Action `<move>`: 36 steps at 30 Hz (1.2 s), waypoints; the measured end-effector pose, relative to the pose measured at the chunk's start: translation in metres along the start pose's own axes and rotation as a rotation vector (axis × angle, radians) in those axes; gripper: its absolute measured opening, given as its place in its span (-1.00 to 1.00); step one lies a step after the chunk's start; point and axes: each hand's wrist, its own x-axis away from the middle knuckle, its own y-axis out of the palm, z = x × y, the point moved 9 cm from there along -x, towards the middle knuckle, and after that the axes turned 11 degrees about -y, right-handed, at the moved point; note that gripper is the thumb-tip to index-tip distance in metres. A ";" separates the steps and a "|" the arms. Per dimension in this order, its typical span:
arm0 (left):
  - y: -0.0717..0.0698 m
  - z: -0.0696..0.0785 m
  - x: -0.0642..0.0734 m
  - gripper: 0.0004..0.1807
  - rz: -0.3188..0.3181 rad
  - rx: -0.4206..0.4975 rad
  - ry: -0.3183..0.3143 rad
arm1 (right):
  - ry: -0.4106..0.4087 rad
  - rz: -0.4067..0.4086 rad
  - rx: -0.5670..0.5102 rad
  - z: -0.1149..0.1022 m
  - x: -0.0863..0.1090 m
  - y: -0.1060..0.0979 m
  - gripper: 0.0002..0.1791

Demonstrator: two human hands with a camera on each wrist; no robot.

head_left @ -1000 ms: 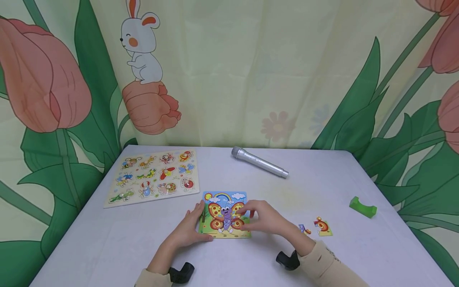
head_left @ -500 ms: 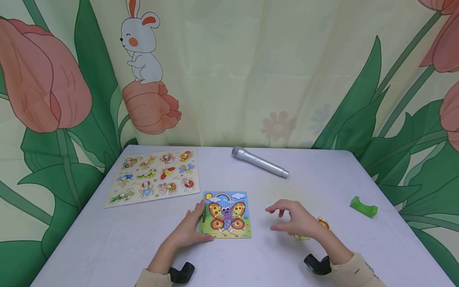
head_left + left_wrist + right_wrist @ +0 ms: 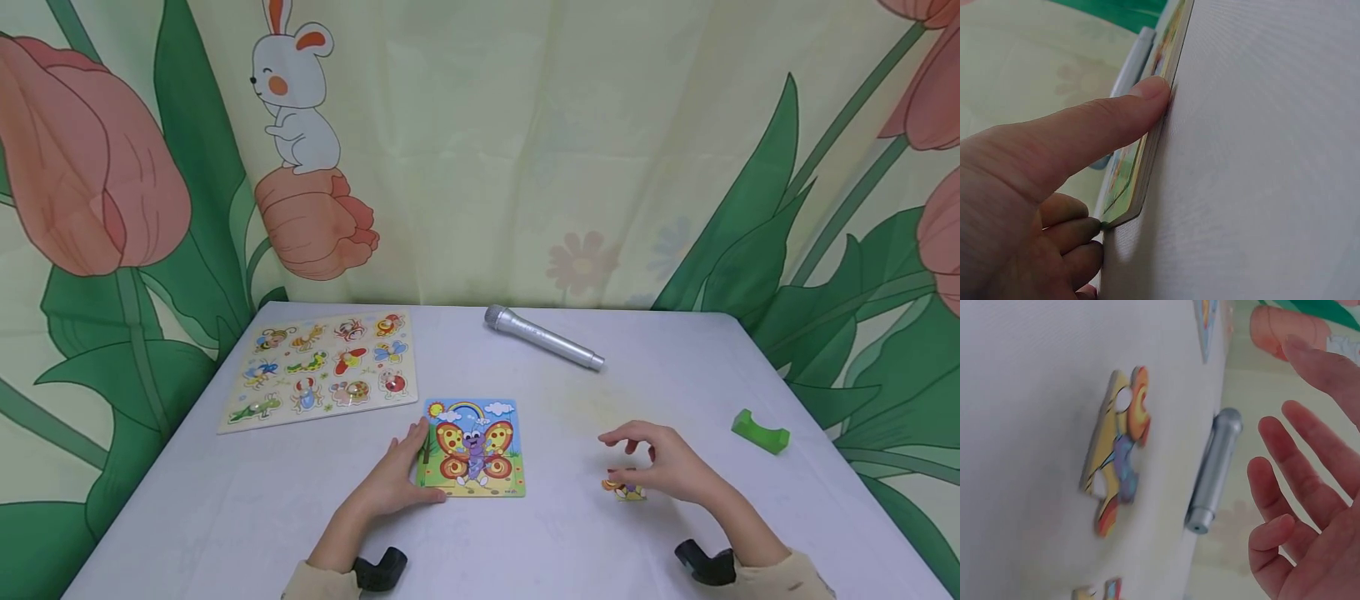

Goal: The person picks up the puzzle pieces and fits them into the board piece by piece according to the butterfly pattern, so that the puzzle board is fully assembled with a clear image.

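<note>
A square butterfly jigsaw puzzle [image 3: 474, 446] lies flat near the middle of the table. My left hand [image 3: 393, 477] holds its lower left corner, thumb on the near edge and fingers along the left edge; the left wrist view shows the thumb [image 3: 1122, 112] against the board's edge. To the right, my right hand [image 3: 663, 462] hovers over a loose puzzle piece [image 3: 630, 493], fingers spread and loosely bent, holding nothing. The right wrist view shows that yellow, orange and purple piece [image 3: 1113, 440] apart from the fingers. Part of a second piece [image 3: 1097, 592] shows at that view's bottom edge.
A peg board with insect pictures [image 3: 322, 371] lies at the back left. A silver toy microphone [image 3: 543, 337] lies behind the puzzle, and a green curved block [image 3: 761, 431] at the right. A flowered curtain [image 3: 465, 150] hangs behind the table.
My right hand has left the puzzle's right side and moved right, over the loose pieces, hiding part of them. The left hand and puzzle have stayed put.
</note>
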 end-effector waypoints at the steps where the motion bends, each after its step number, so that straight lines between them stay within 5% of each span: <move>1: 0.000 0.000 0.000 0.18 0.001 -0.003 -0.003 | 0.014 -0.002 0.002 0.004 0.002 0.000 -0.48; 20: 0.001 0.000 0.000 0.19 -0.006 -0.006 -0.001 | 0.202 -0.100 0.095 0.049 0.026 0.011 -0.43; 36: 0.000 0.001 0.000 0.18 0.001 0.009 -0.005 | 0.162 -0.134 0.138 0.050 0.025 0.016 -0.50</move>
